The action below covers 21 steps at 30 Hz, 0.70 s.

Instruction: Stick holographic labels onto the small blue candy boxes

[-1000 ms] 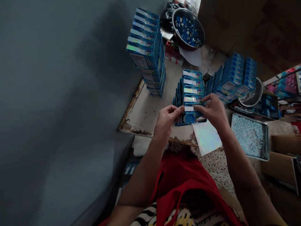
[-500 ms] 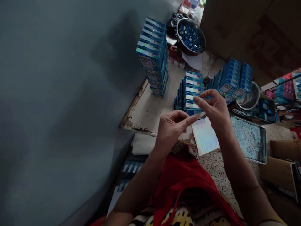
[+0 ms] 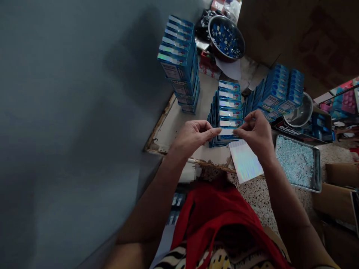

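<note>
A short silvery sticker strip [image 3: 227, 132] is stretched between my two hands over the nearest box of a blue stack. My left hand [image 3: 193, 134] pinches its left end between thumb and finger. At the other end, my right hand [image 3: 254, 130] is closed in a pinch too. Under and behind the strip stand the blue boxes [image 3: 230, 104] in a row, each with a shiny strip across its top. A sheet of iridescent stickers [image 3: 246, 162] lies at the table's front edge, just below my right hand.
A tall stack of blue boxes [image 3: 176, 56] rises at the back left by the grey wall [image 3: 70, 93]. More boxes [image 3: 276, 89] stand at right. Behind is a metal bowl [image 3: 243, 46] of blue-wrapped pieces. A metal tray [image 3: 318, 168] holds small pale-blue pieces.
Both hands have turned the strip level and brought it down against the nearest box's top. The left hand has moved slightly left, and the view has shifted a little.
</note>
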Tool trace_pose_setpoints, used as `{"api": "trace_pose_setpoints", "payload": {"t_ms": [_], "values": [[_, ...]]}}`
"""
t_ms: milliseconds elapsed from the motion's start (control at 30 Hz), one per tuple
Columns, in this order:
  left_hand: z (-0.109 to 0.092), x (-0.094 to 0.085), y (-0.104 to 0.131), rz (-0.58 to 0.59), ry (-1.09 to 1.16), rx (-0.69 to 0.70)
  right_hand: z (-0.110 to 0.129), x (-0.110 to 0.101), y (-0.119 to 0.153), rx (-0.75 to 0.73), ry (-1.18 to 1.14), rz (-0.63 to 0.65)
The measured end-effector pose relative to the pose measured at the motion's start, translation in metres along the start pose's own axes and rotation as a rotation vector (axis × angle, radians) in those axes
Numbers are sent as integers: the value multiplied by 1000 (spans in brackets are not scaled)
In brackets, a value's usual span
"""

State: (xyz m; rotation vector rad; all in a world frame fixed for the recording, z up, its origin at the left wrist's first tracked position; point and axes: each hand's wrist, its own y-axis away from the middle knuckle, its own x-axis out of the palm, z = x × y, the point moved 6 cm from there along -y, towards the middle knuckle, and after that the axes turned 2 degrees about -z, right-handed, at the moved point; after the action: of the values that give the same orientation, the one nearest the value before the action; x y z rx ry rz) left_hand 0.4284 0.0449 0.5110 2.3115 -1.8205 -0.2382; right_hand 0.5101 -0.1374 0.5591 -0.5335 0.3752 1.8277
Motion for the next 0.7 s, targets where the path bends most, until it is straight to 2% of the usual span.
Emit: {"api": "trace_pose_setpoints", "payload": {"t_ms": [233, 367, 467, 533, 600, 667, 700], "values": [[17, 2, -1, 13, 38, -17, 1, 4, -1, 4, 137, 49], [50, 9, -15, 15, 93, -81, -13, -3, -13, 30, 198, 76], [83, 11, -29, -107, 113, -104, -45, -4, -24, 161, 54, 189], [96, 9, -36, -209, 143, -58, -67, -1, -29, 226, -102, 289], [99, 6, -40, -321, 184, 20, -83, -1, -34, 223, -224, 302], [93, 4, -43, -423, 235, 85, -91, 0, -42, 149, -255, 223], [87, 7, -45, -438, 278, 99, -90, 4, -45, 96, -246, 199]]}}
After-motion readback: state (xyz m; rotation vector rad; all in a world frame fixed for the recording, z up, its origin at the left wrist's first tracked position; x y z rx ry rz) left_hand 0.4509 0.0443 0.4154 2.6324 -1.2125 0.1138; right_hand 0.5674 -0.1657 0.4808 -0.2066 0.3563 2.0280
